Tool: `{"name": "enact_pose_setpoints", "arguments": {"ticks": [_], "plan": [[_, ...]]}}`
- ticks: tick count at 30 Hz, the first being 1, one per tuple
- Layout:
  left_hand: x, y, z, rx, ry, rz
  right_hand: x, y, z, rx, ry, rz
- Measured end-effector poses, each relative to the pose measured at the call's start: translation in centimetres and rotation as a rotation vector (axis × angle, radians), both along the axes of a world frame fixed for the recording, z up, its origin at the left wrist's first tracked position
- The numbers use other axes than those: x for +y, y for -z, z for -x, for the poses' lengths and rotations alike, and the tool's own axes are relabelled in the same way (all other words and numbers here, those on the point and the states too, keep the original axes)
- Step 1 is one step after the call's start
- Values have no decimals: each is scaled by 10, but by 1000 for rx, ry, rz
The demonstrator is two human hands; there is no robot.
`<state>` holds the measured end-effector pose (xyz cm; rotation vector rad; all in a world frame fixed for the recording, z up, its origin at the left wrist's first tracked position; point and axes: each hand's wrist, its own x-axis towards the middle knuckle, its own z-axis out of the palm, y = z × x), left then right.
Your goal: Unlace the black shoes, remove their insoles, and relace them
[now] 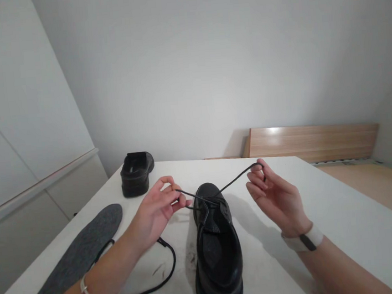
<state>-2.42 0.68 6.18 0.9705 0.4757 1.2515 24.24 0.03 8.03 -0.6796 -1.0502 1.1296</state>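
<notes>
A black lace-up shoe [218, 255] stands on the white table with its heel toward me and its toe pointing away. My left hand [160, 205], just left of the shoe's eyelets, pinches a black shoelace [195, 195] in its fingertips. On the other side, raised above the table, my right hand [272, 195] grips another stretch of lace [236, 178], drawn taut up from the shoe's front. The laces cross over the tongue [218, 218]. A loose black cord [173, 263] curls on the table under my left forearm, partly hidden by it.
A second black shoe [135, 175] sits at the table's far left corner. A grey felt insole [84, 248] lies along the left side of the white table [271, 268]. Behind are a plain wall, a white cabinet [26, 134] at left and a wooden headboard [312, 141] at right.
</notes>
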Motion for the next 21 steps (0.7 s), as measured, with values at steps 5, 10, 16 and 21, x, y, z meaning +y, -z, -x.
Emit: {"name": "enact_pose_setpoints", "arguments": {"ticks": [5, 10, 16, 21], "plan": [[5, -12, 28, -65, 88, 39, -8, -4, -18, -127, -66, -30], [6, 7, 20, 332, 178, -117, -2, 10, -9, -347, -288, 30], [1, 30, -12, 370, -21, -52, 11, 30, 12, -700, -164, -9], [-3, 30, -16, 199, 34, 140, 11, 38, 17, -716, -153, 10]]}}
